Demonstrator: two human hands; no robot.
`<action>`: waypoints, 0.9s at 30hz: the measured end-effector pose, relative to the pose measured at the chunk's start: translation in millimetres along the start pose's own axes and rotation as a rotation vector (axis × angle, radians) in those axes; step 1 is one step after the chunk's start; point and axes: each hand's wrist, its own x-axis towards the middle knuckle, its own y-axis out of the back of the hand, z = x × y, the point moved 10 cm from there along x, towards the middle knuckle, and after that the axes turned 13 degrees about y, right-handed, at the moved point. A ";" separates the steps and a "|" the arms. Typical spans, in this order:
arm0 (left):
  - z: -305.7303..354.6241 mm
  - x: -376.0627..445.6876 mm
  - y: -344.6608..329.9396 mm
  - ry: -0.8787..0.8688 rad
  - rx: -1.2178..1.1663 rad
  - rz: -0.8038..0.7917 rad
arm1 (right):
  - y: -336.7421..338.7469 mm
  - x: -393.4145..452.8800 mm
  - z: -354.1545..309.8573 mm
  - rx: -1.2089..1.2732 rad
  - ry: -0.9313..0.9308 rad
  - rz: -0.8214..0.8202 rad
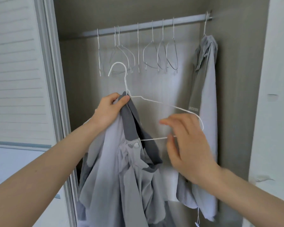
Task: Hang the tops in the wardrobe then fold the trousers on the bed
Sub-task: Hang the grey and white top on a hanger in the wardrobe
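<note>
My left hand (pixel 109 109) grips the dark grey collar of a light grey jacket (pixel 121 177) together with the neck of a white wire hanger (pixel 154 102). The jacket hangs from the hanger's left side; the hanger's right arm is bare. My right hand (pixel 185 145) is blurred, fingers spread and loosely curled beside the hanger's right end and lower bar, holding nothing that I can make out. A grey top (pixel 203 99) hangs on a hanger at the right end of the wardrobe rail (pixel 146 25).
Several bare wire hangers (pixel 138 54) hang along the rail's middle and left. A sliding wardrobe door (pixel 15 71) stands at the left, a white wall panel (pixel 277 95) at the right.
</note>
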 end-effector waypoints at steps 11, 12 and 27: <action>-33.5 6.1 19.4 0.312 -0.373 -0.022 | -116.3 -84.7 0.5 0.177 -0.064 -0.706; -39.9 6.0 25.8 0.317 -0.347 -0.008 | -109.4 -82.6 11.6 0.091 -0.038 -0.634; -38.0 -17.1 31.1 -0.033 0.516 0.175 | -51.9 -8.1 72.2 0.232 -0.198 -0.221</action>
